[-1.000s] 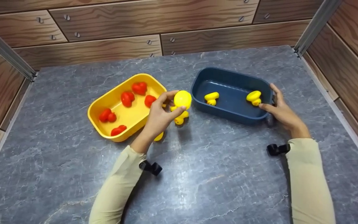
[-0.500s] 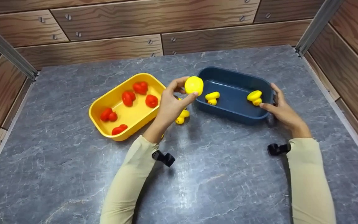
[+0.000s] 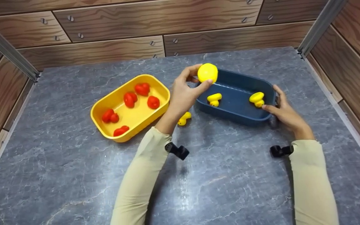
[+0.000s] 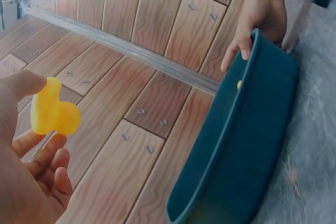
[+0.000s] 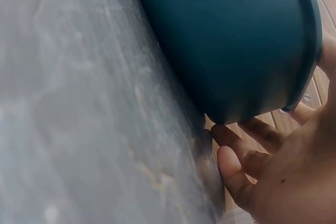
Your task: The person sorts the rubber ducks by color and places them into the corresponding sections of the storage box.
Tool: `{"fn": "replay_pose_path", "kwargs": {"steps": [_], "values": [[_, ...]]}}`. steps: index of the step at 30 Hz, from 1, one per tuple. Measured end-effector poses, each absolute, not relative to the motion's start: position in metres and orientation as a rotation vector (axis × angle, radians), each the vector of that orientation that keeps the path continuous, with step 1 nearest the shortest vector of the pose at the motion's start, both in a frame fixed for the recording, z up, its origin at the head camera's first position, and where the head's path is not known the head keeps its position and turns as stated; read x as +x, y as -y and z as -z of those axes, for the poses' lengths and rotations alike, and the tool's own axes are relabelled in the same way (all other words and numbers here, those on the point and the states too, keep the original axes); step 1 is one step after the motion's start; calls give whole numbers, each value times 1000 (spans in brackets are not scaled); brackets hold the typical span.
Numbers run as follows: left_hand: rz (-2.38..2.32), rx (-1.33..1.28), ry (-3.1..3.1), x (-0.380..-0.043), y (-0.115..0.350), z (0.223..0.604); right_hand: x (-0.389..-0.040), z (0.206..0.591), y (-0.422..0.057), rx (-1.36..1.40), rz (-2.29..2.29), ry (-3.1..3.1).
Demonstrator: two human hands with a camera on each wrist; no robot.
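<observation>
My left hand pinches a yellow toy duck between thumb and fingers, raised over the left end of the blue bin. In the left wrist view the duck shows its rounded base and head, the other fingers curled beneath. At the bin's right end, my right hand grips the wall, thumb over the rim and fingers outside. Two yellow ducks lie inside the bin, one to the left and one near the right thumb. The right wrist view shows fingertips at the bin's outer end.
A yellow bin holding several red rounded toys stands left of the blue one. Another yellow duck lies on the grey marbled table, partly behind my left forearm. Wood-patterned panels enclose the back and sides.
My left hand has carried the duck right and farther back, from beside the yellow bin to above the blue bin's left end. The right hand has stayed on the blue bin.
</observation>
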State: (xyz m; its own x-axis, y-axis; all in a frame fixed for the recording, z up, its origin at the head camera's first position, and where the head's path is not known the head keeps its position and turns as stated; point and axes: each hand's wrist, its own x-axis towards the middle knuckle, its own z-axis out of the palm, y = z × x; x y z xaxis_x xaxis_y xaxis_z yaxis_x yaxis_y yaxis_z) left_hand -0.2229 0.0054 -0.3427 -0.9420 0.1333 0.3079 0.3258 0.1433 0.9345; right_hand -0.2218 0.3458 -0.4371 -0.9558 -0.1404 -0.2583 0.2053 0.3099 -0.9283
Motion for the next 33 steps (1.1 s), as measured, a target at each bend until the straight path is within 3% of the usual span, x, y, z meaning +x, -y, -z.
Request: {"fn": "replay_pose_path", "kwargs": {"steps": [19, 33], "values": [[1870, -378, 2339, -241, -34, 347, -219, 437, -347, 74, 1649, -2322], [1855, -291, 2453, -252, -44, 374, -222, 437, -346, 78, 1632, -2316]]}}
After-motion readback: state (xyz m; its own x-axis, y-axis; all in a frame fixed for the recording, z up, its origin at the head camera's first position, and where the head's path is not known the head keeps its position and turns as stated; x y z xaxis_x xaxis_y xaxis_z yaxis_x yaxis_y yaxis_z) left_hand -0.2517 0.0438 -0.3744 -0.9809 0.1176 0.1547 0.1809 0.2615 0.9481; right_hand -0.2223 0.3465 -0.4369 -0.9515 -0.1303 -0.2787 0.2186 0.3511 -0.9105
